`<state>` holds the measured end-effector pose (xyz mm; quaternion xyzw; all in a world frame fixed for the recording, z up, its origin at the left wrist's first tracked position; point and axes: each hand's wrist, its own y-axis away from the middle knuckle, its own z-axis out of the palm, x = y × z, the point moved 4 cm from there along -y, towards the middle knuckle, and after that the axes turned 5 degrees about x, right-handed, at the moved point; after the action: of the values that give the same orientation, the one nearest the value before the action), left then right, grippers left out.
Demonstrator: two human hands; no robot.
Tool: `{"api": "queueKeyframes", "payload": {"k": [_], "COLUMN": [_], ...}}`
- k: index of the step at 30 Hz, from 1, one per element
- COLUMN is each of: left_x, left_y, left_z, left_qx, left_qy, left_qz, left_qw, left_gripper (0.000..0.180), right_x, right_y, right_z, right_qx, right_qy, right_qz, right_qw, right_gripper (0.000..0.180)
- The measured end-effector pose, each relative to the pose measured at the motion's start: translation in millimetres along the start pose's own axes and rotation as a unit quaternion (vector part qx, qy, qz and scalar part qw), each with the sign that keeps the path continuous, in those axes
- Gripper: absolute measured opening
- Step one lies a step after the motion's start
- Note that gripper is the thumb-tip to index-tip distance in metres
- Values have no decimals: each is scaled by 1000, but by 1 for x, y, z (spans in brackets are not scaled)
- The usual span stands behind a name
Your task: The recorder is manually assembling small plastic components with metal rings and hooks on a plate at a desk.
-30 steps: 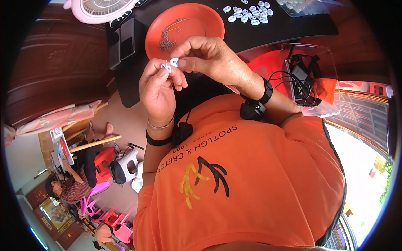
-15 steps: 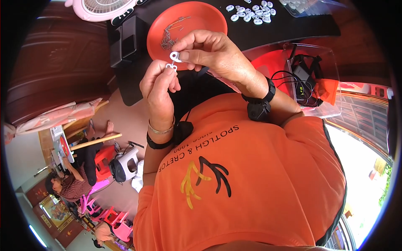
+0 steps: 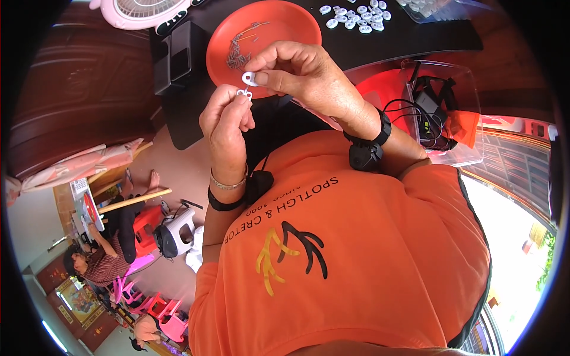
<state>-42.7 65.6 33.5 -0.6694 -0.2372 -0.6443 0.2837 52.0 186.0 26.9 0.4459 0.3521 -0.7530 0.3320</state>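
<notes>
Spreading beyond both of your hands, the black counter [image 3: 380,50] carries everything else shown. Just past your right hand [image 3: 303,74] sits the round orange plate [image 3: 279,26], with a loose cluster of thin metal pins [image 3: 237,50] on its near left part. Farther out and to the right of that hand lies a scatter of small white plastic pieces [image 3: 356,18]; lower right of it stands a clear plastic box [image 3: 442,113] holding black cables. Your right hand pinches one white plastic piece [image 3: 250,78] between thumb and forefinger, held above the plate's near edge. Your left hand [image 3: 228,127], just below and to the left, is closed in a pinch on a second small white piece [image 3: 244,93]. The two pieces are nearly touching; whether they actually meet cannot be told.
</notes>
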Motion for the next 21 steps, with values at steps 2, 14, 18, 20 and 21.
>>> {"api": "queueKeyframes", "payload": {"k": [2, 14, 18, 20, 21], "left_x": [1, -2, -7, -6, -4], "left_y": [1, 1, 0, 0, 1], "left_z": [0, 4, 4, 4, 6], "left_qx": [0, -11, -22, -19, -15], "left_qy": [-4, -9, 57, 70, 85], "left_qz": [0, -19, -30, -43, -49], "left_qw": [1000, 1000, 998, 996, 995], "left_gripper": [18, 19, 20, 20, 21], "right_x": [0, 6, 5, 2, 2], "right_y": [0, 3, 4, 5, 5], "right_z": [0, 5, 9, 11, 10], "right_qx": [7, -5, -29, -63, -64], "right_qy": [22, 56, 34, 30, 30], "right_qz": [-6, 9, -22, -10, -9], "right_qw": [1000, 998, 999, 997, 997], "right_gripper": [13, 13, 14, 15, 15]}}
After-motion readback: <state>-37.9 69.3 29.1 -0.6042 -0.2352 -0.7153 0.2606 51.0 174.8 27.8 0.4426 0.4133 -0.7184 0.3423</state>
